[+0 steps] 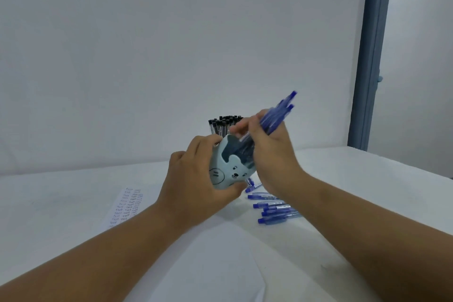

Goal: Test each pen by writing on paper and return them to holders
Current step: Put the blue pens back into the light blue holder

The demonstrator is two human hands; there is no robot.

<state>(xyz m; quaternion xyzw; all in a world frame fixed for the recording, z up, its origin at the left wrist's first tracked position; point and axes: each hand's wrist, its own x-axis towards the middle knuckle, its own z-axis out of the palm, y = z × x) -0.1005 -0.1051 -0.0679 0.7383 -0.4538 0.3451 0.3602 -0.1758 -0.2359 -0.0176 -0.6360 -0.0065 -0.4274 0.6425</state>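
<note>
pale blue plastic holder (230,169), printed with a small bear face, tilted off the table and carried in my left hand (193,176); my fingers wrap its left and far side, my thumb curls under its lower front edge. the holder's open mouth faces up and to the right.

blue pens, bundle (274,120): gripped in my right hand (267,152), fingers curled round the shafts. the lower ends of the bundle sit inside the mouth of the holder; the capped upper ends slant up and to the right, above my knuckles, blurred.

blue pens, loose (274,208): several lying side by side on the white table (367,179), just under and beside my right wrist, capped ends pointing left. how many there are i cannot tell, as my wrist hides some.

black-capped pens (224,124): a dense upright cluster directly behind the blue holder, near the wall; whatever contains them is hidden by my hands.

paper (125,206): a white sheet flat on the table to the left of my left forearm, carrying rows of short handwritten test marks in dark ink, too small to read.

grey-blue vertical frame (370,56): stands at the right against the pale wall (171,44).
</note>
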